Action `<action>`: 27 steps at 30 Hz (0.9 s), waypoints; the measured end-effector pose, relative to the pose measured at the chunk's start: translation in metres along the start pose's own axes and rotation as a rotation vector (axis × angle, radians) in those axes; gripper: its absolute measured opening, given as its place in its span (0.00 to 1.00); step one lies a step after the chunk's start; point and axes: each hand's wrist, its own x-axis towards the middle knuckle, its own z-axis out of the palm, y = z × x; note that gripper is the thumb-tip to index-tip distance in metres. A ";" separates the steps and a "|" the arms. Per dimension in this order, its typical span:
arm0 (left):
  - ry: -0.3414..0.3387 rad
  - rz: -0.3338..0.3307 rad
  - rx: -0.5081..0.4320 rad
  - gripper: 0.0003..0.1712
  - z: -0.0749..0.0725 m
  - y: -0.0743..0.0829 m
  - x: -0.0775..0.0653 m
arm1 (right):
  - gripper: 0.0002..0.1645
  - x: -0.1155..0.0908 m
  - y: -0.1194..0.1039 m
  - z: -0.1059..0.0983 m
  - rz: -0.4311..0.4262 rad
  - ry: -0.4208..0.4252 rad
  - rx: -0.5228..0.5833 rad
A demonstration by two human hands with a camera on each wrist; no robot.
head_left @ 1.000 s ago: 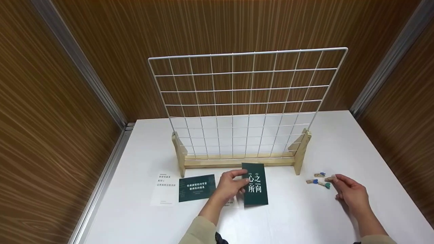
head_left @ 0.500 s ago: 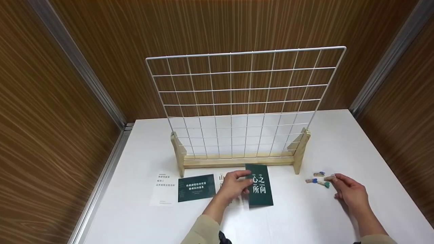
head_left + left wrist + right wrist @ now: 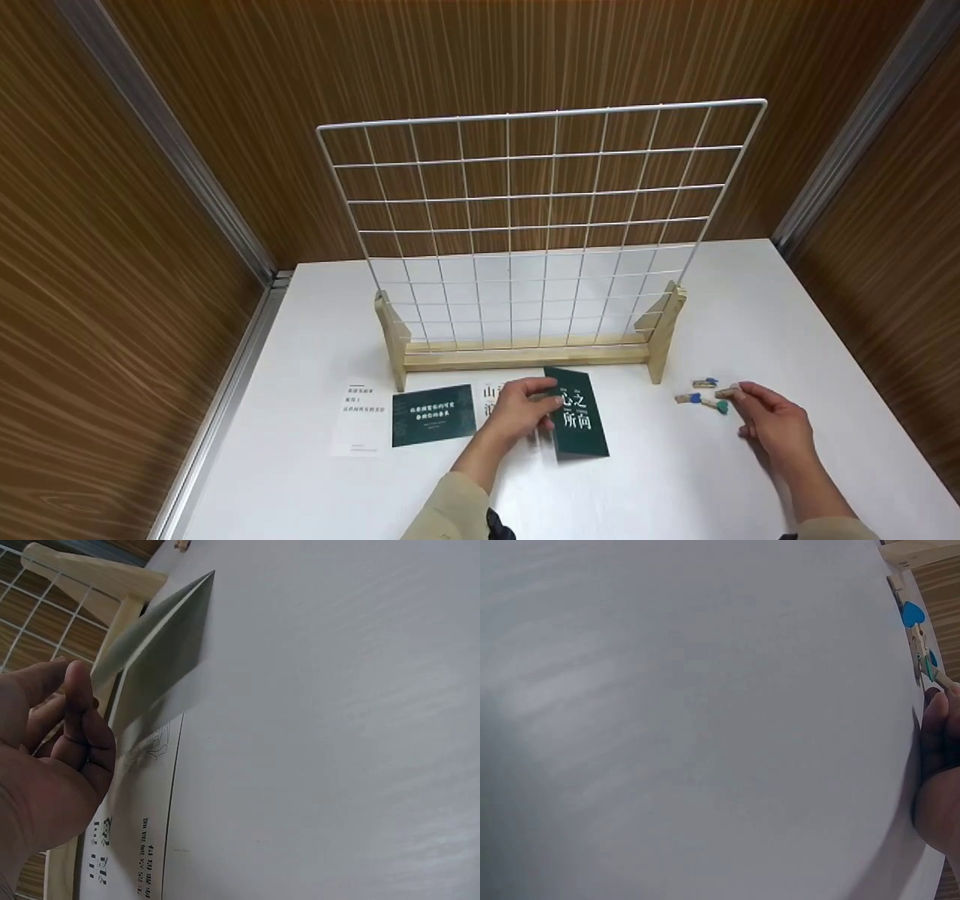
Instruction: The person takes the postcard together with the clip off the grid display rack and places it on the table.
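A dark green card (image 3: 579,420) with white characters is pinched along its left edge by my left hand (image 3: 517,412). In the left wrist view the card (image 3: 169,645) stands tilted off the table, seen nearly edge-on. Partly under that hand lies a white card (image 3: 491,394) with dark characters. At the right, my right hand (image 3: 776,427) pinches a small wooden clothespin (image 3: 724,393) between thumb and forefinger. Beside it lie several more clothespins, two with blue hearts (image 3: 696,397) and one with a green heart (image 3: 721,406). The right wrist view shows only part of this hand (image 3: 939,765).
Behind the hands stands a white wire grid (image 3: 510,197) in a wooden stand (image 3: 525,358). A second green card (image 3: 433,415) and another white card (image 3: 361,420) lie flat on the white table (image 3: 277,480) at the left. Wood-grain panels (image 3: 480,52) enclose the back and sides.
My left hand has shifted the green card to the right and tilted it, uncovering more of the white card beneath. My right hand and its clothespin have hardly moved.
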 end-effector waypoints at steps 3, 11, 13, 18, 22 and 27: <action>-0.005 -0.010 -0.016 0.27 0.000 0.000 0.000 | 0.33 0.000 0.000 0.001 0.012 0.001 0.004; -0.005 -0.014 -0.043 0.29 -0.002 0.001 -0.003 | 0.31 -0.001 -0.001 0.000 0.022 -0.007 0.018; -0.005 -0.009 -0.040 0.29 -0.003 0.002 -0.003 | 0.32 -0.001 -0.002 0.000 0.024 -0.011 0.018; -0.012 -0.003 -0.023 0.30 -0.005 0.004 -0.005 | 0.32 -0.001 -0.003 -0.001 0.041 -0.025 0.010; -0.009 -0.014 0.019 0.30 -0.007 0.005 -0.007 | 0.30 -0.001 -0.003 -0.001 0.045 -0.026 0.019; -0.015 -0.006 0.034 0.29 -0.011 0.005 -0.009 | 0.30 -0.001 -0.002 -0.001 0.020 -0.013 0.020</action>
